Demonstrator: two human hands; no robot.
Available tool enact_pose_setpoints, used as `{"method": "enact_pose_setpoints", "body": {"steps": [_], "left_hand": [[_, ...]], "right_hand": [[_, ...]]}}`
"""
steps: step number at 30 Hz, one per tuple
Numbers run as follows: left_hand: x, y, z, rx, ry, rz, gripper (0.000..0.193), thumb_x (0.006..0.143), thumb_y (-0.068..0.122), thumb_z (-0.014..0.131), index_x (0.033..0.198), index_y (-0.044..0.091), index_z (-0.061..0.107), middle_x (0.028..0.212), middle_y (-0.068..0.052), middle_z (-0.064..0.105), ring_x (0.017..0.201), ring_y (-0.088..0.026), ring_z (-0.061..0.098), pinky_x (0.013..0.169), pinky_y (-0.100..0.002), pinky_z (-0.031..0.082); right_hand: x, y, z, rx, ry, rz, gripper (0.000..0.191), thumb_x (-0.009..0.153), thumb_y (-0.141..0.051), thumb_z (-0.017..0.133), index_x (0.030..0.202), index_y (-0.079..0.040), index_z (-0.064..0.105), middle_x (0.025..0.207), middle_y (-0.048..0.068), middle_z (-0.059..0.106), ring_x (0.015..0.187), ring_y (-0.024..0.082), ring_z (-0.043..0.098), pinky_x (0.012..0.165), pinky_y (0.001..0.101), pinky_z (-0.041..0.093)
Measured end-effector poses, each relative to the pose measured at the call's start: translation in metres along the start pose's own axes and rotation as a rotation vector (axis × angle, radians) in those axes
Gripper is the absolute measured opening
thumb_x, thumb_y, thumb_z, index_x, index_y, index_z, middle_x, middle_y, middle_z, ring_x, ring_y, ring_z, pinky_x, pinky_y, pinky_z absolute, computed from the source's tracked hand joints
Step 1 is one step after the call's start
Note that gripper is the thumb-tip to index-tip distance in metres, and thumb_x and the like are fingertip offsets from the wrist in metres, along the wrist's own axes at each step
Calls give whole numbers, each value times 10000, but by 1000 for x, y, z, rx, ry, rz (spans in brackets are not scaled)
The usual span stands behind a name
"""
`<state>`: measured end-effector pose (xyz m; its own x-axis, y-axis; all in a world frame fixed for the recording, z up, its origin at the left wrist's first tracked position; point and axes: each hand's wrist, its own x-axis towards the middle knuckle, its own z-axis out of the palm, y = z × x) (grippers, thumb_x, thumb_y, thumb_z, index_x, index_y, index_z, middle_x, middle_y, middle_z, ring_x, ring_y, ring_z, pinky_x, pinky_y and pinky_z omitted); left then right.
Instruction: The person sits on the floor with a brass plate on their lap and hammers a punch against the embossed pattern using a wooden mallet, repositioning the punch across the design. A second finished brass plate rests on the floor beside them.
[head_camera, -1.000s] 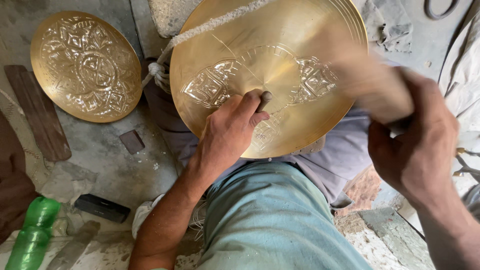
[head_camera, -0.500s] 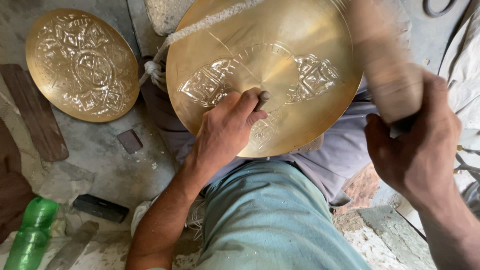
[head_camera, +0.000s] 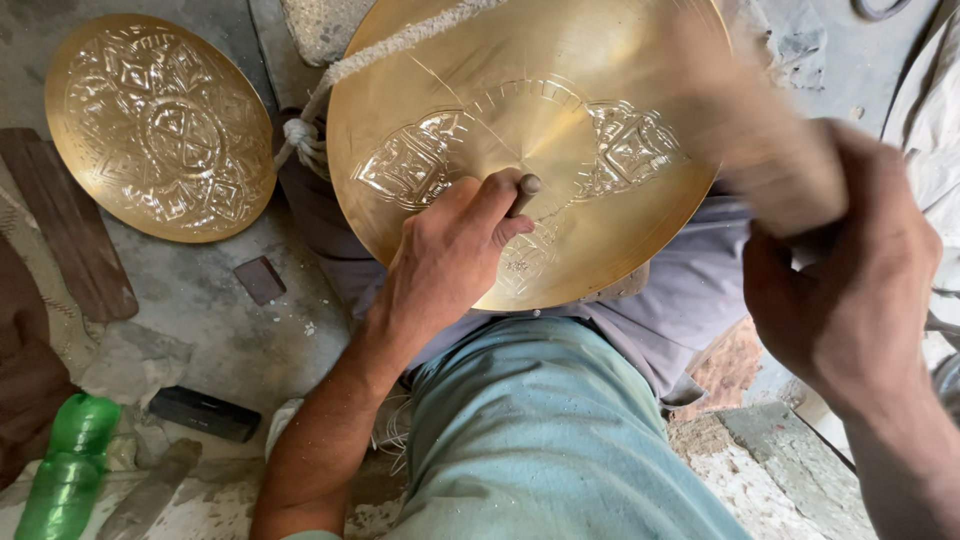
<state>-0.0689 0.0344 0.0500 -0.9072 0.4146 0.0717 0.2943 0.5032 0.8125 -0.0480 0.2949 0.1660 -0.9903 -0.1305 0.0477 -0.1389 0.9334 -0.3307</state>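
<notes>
A large round brass plate (head_camera: 560, 130) rests tilted across the person's lap, its smooth, shiny face turned up and partly worked with raised geometric ornament: two embossed square medallions set along an arc, and a smaller patch of pattern near the lower rim. The left hand (head_camera: 450, 255) lies on the plate's lower part, its fingers (head_camera: 490, 200) curled tight around a slim dark metal punch (head_camera: 524, 190), whose blunt round head sticks up above the fist while its tip meets the brass below, hidden by the hand. The right hand (head_camera: 850, 270) is raised to the right of the plate, fingers closed around the handle of a wooden mallet (head_camera: 760, 150), which is blurred into a pale tan streak over the plate's right edge. A rough, whitish twisted rope (head_camera: 400, 45) crosses the plate's upper left rim and ends in a knot just beside it. To the left, on the grey, dusty concrete floor (head_camera: 230, 340), lies a second brass plate (head_camera: 155, 125), fully covered in dense relief. Near it are a dark flat wooden slat (head_camera: 70, 235), a small dark block (head_camera: 205, 412) and a green plastic bottle (head_camera: 65, 465).
</notes>
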Motion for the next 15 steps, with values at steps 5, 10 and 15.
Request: {"method": "enact_pose_setpoints", "body": {"steps": [5,10,15], "left_hand": [[-1,0,1,-9,-4,-30,396,978,208,760,1298,137,537,883,-95,595,760,-291,667,631,-441,533],[-3,0,-2,-36,-8,24,400,990,182,752,1320,140,530,907,-91,596,789,-301,669,661,-446,536],[-4,-1,-5,-34,-9,8,393,980,186,758,1299,144,534,894,-101,580,778,-319,665,646,-459,524]], "right_hand": [[2,0,1,-284,32,-162,464,845,69,682,1277,5,524,948,201,689,743,344,700,666,441,570],[5,-6,6,-31,-43,101,505,869,5,689,1328,4,479,999,160,674,782,293,667,708,418,551],[-5,2,5,-13,-19,7,469,916,41,675,1355,-8,518,1105,161,648,948,291,662,817,419,531]]}}
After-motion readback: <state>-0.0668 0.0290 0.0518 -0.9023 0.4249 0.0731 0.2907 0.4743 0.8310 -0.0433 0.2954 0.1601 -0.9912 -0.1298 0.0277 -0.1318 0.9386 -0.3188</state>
